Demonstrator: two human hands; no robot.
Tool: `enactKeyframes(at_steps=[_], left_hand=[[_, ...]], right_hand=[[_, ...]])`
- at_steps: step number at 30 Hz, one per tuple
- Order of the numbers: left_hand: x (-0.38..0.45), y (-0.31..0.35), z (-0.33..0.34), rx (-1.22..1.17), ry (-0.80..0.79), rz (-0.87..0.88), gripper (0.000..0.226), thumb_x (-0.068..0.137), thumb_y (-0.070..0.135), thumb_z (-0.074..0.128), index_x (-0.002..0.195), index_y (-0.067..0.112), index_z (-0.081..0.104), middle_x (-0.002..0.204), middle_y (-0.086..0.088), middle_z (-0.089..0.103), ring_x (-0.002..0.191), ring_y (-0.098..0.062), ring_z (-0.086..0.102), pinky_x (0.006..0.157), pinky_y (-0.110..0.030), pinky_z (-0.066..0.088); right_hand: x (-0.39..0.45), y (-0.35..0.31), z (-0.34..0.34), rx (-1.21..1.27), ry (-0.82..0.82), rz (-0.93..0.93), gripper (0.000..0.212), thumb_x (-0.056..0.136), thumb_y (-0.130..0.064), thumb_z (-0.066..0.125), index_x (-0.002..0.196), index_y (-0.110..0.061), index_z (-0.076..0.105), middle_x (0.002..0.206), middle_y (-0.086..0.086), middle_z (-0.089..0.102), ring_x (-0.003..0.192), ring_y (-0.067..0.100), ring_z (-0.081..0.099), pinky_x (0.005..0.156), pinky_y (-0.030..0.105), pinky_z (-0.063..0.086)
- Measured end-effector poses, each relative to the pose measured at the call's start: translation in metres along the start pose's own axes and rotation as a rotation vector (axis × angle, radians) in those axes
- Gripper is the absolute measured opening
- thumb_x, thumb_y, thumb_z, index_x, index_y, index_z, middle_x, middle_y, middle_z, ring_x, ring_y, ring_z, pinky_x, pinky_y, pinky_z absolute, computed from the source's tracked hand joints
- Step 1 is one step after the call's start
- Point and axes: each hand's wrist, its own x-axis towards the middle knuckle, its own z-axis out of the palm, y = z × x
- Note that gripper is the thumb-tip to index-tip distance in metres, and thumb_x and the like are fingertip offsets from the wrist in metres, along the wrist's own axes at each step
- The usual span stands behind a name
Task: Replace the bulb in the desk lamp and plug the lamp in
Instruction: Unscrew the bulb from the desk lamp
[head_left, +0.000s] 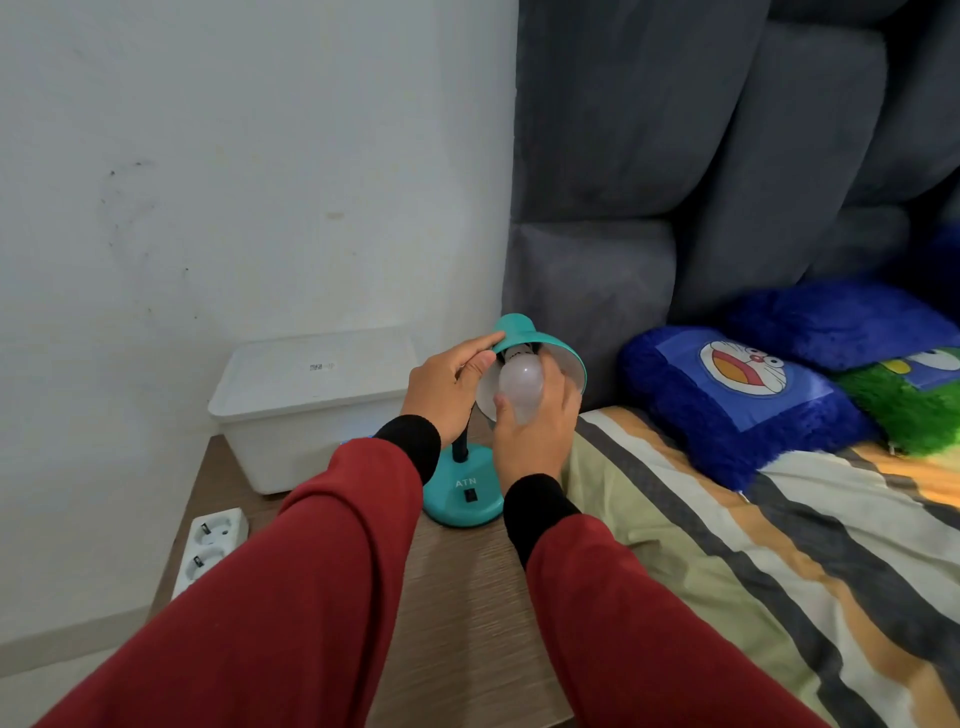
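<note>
A teal desk lamp stands on the wooden bedside table, its round base (464, 501) carrying a black switch. Its teal shade (540, 345) is tilted toward me, open side facing the camera. My left hand (448, 387) grips the shade's left rim and top. A white bulb (521, 383) sits at the mouth of the socket inside the shade, and my right hand (535, 423) is wrapped around it from below and the right. The lamp's cord and plug are not visible. A white power strip (210, 545) with two visible sockets lies at the table's left edge.
A white lidded plastic box (306, 415) stands at the back of the table (457, 597) against the wall. To the right is a bed with a striped cover (753, 561), blue cartoon pillows (737, 395) and a grey padded headboard (649, 182).
</note>
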Motion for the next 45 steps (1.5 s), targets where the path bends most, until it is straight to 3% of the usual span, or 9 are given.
enactKeyframes(at_steps=[3,7,10,19,23,27,38,42,45], left_hand=[[0.000,0.000,0.000,0.001,-0.003,0.000,0.034,0.100,0.028,0.041,0.132,0.030,0.053,0.138,0.005,0.054,0.130,-0.011,0.047,0.098,-0.011,0.030],[0.000,0.001,0.000,-0.008,-0.003,-0.003,0.034,0.100,0.027,0.041,0.131,0.030,0.054,0.138,0.005,0.055,0.129,-0.011,0.047,0.099,-0.012,0.031],[0.000,0.001,0.001,-0.015,-0.002,-0.006,0.034,0.100,0.027,0.041,0.131,0.030,0.054,0.138,0.005,0.055,0.129,-0.010,0.047,0.099,-0.011,0.030],[0.000,0.003,0.001,-0.014,0.004,-0.008,0.034,0.100,0.026,0.041,0.131,0.030,0.054,0.138,0.004,0.055,0.129,-0.010,0.047,0.098,-0.011,0.030],[0.000,0.003,0.001,0.002,0.001,0.002,0.034,0.100,0.027,0.041,0.131,0.029,0.054,0.138,0.005,0.055,0.129,-0.010,0.047,0.098,-0.011,0.030],[0.001,0.003,0.001,-0.010,0.000,-0.007,0.034,0.100,0.027,0.041,0.131,0.030,0.054,0.138,0.005,0.055,0.129,-0.011,0.047,0.099,-0.011,0.030],[0.001,0.002,0.000,0.006,0.000,-0.004,0.034,0.100,0.027,0.042,0.131,0.030,0.054,0.136,0.005,0.056,0.128,-0.011,0.048,0.097,-0.010,0.030],[0.001,0.002,0.001,-0.003,0.004,-0.008,0.034,0.100,0.026,0.041,0.131,0.030,0.054,0.137,0.004,0.056,0.129,-0.011,0.048,0.098,-0.010,0.030],[0.001,0.002,0.002,0.001,0.004,-0.006,0.034,0.100,0.026,0.041,0.131,0.030,0.054,0.137,0.004,0.055,0.129,-0.011,0.048,0.097,-0.010,0.030]], right_hand=[[0.003,-0.003,0.000,0.090,-0.009,0.150,0.076,0.079,-0.032,0.072,0.143,-0.020,0.033,0.139,0.008,0.043,0.128,0.022,0.044,0.101,0.030,0.040],[-0.001,-0.004,0.003,0.005,0.030,0.009,0.068,0.080,-0.016,0.070,0.140,-0.019,0.039,0.131,0.013,0.043,0.121,0.025,0.045,0.104,0.035,0.042],[0.001,-0.006,0.002,0.028,-0.012,0.121,0.075,0.080,-0.032,0.071,0.144,-0.020,0.031,0.140,0.013,0.041,0.127,0.025,0.044,0.103,0.036,0.041],[0.003,-0.006,0.001,0.060,-0.027,0.175,0.079,0.078,-0.033,0.073,0.144,-0.018,0.031,0.141,0.012,0.040,0.129,0.026,0.043,0.105,0.036,0.040],[0.002,-0.006,0.002,-0.024,0.010,0.041,0.074,0.076,-0.013,0.074,0.140,-0.016,0.038,0.137,0.012,0.040,0.126,0.027,0.041,0.107,0.040,0.038],[0.004,-0.009,0.003,0.062,-0.017,0.203,0.078,0.080,-0.031,0.072,0.144,-0.017,0.030,0.145,0.012,0.037,0.131,0.026,0.040,0.106,0.035,0.036],[0.005,-0.007,0.001,-0.074,-0.043,0.011,0.071,0.078,-0.008,0.070,0.140,-0.013,0.036,0.139,0.011,0.038,0.131,0.025,0.037,0.110,0.031,0.032],[0.007,-0.008,-0.001,0.018,-0.052,0.159,0.081,0.076,-0.030,0.076,0.142,-0.012,0.033,0.143,0.010,0.039,0.131,0.024,0.040,0.106,0.031,0.035],[0.006,-0.006,-0.002,-0.046,-0.067,0.120,0.074,0.078,-0.025,0.073,0.140,-0.013,0.035,0.141,0.008,0.042,0.131,0.024,0.041,0.107,0.032,0.035]])
